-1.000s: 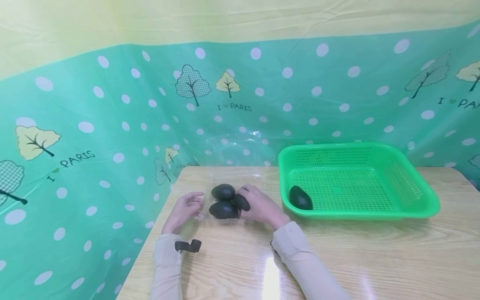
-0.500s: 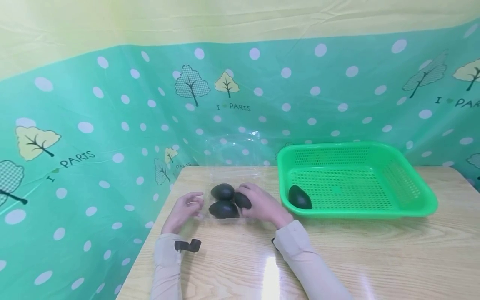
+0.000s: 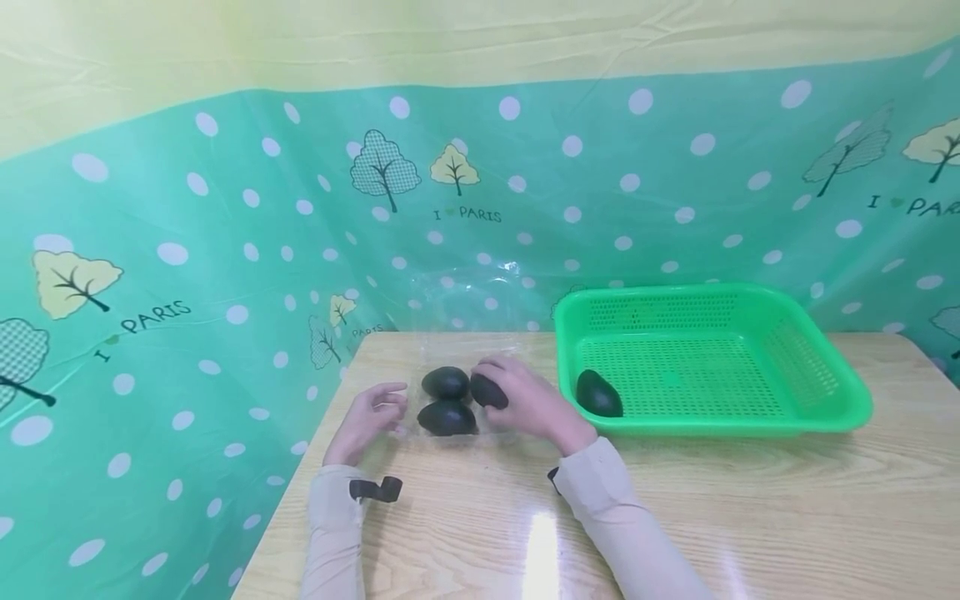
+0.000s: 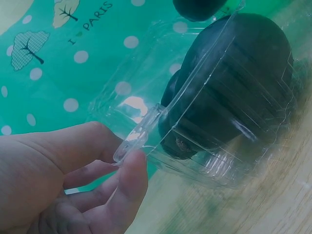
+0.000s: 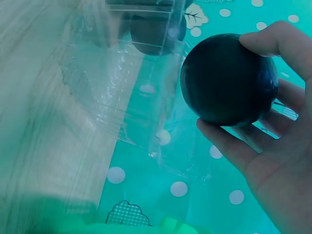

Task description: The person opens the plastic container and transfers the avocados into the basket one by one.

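My right hand (image 3: 525, 404) holds a dark avocado (image 3: 489, 391) between thumb and fingers, at the right end of a clear plastic clamshell box (image 4: 229, 165). In the right wrist view the held avocado (image 5: 229, 80) is raised beside the box wall. Two more avocados, a rear one (image 3: 446, 383) and a front one (image 3: 447, 418), lie in the box's left half. At the box's left end my left hand (image 3: 369, 422) pinches the rim tab between thumb and finger, as the left wrist view shows. The clear lid (image 3: 472, 308) stands open at the back.
To the right stands a green plastic basket (image 3: 716, 427) with one avocado (image 3: 599, 394) in its near left corner. Both rest on the wooden table (image 3: 480, 533). A patterned green sheet (image 3: 570, 183) hangs behind and to the left.
My right hand has lifted the avocado slightly up and to the right, away from the other two. My left hand stays at the box's edge.
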`<state>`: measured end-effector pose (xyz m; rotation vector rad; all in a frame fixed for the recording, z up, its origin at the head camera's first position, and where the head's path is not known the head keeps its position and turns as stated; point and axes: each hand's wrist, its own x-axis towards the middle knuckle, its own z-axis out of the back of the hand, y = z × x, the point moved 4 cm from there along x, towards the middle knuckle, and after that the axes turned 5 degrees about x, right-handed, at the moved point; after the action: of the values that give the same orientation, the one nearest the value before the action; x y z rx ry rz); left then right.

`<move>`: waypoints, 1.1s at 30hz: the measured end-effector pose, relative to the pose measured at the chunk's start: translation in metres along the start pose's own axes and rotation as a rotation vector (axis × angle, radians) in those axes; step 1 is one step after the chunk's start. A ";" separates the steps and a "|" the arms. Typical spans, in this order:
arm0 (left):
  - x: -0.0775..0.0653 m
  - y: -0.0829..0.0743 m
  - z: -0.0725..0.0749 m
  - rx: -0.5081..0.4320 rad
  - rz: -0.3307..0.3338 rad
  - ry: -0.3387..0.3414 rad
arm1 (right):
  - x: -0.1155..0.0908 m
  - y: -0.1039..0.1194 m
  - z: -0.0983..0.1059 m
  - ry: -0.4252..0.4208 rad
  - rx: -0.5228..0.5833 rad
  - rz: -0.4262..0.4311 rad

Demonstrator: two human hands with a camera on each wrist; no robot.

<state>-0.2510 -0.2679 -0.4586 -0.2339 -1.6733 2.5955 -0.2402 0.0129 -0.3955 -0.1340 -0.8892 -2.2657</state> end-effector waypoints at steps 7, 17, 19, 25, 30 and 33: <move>-0.001 0.001 0.000 0.005 -0.001 0.002 | -0.004 0.001 0.008 -0.032 0.003 -0.001; -0.001 0.002 0.001 0.018 0.008 0.009 | -0.011 0.002 0.018 -0.043 0.030 -0.015; -0.001 0.002 0.001 0.019 0.009 0.005 | -0.012 0.003 0.021 -0.052 0.032 -0.012; 0.000 0.002 0.000 0.004 0.013 -0.004 | -0.014 0.001 0.027 -0.065 0.022 -0.026; 0.000 0.002 0.000 -0.002 0.003 -0.002 | -0.016 -0.002 0.029 -0.059 0.024 -0.055; 0.001 0.002 0.000 -0.003 0.002 0.002 | -0.018 -0.004 0.031 -0.063 0.026 -0.069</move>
<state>-0.2513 -0.2684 -0.4609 -0.2379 -1.6771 2.5940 -0.2338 0.0448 -0.3798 -0.1665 -0.9692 -2.3245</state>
